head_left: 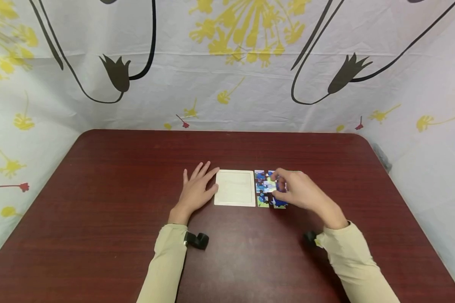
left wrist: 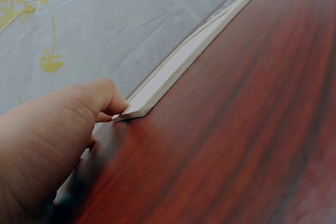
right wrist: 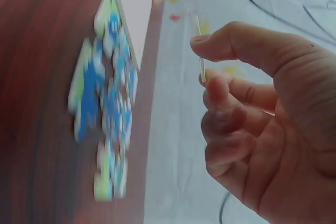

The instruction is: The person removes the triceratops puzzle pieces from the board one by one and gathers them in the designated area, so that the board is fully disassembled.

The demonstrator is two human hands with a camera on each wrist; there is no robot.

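A pale, shallow square puzzle tray (head_left: 235, 188) with a raised rim lies on the table. My left hand (head_left: 195, 191) rests beside its left side, fingers spread, the thumb and index fingertips right at the rim. In the left wrist view, the thumb meets the near corner of the tray. Between thumb and fingertips my right hand (head_left: 301, 191) pinches a thin, flat puzzle piece (right wrist: 202, 66), seen edge-on in the right wrist view and held above the table. Several blue and green puzzle pieces (head_left: 263, 200) lie beneath that hand, which hides part of them.
The dark red wood table (head_left: 117, 219) has rounded far corners. A white cloth (head_left: 197, 80) printed with yellow flowers and dark stems hangs behind it and at both sides. The puzzle pieces lie close against the tray's right side.
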